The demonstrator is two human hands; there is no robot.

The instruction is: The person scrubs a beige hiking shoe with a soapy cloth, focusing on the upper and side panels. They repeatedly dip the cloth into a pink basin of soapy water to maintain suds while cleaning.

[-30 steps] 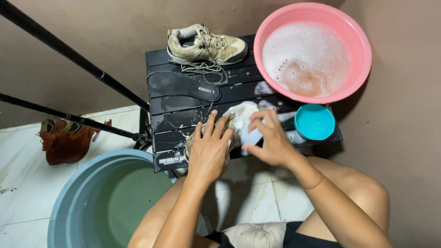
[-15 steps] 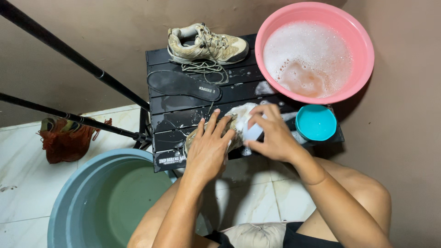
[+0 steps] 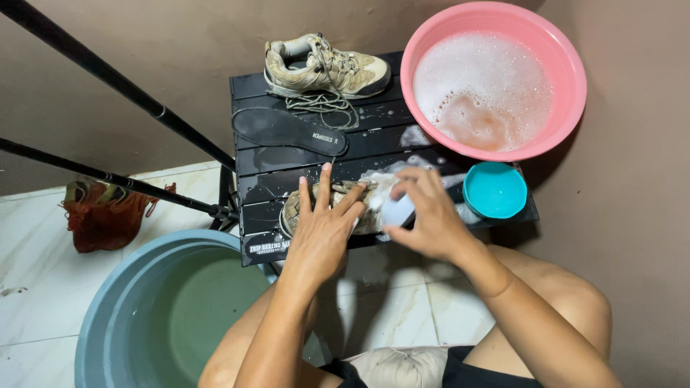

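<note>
Scrubbing was under way — the left hand (image 3: pixel 321 230) lay spread flat on the soapy shoe (image 3: pixel 338 208) at the black table (image 3: pixel 259 172) front edge, while the right hand (image 3: pixel 424 215) clutched a white brush (image 3: pixel 397 210) against it; pink suds basin (image 3: pixel 568 79), teal cup (image 3: pixel 494 190), insole (image 3: pixel 287 131) and second shoe (image 3: pixel 327 66) crowded close

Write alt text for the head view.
The left hand presses a soapy shoe on a black slatted table while the right hand scrubs it with a pale brush. Behind lie a second shoe, an insole and a pink basin of suds.
</note>
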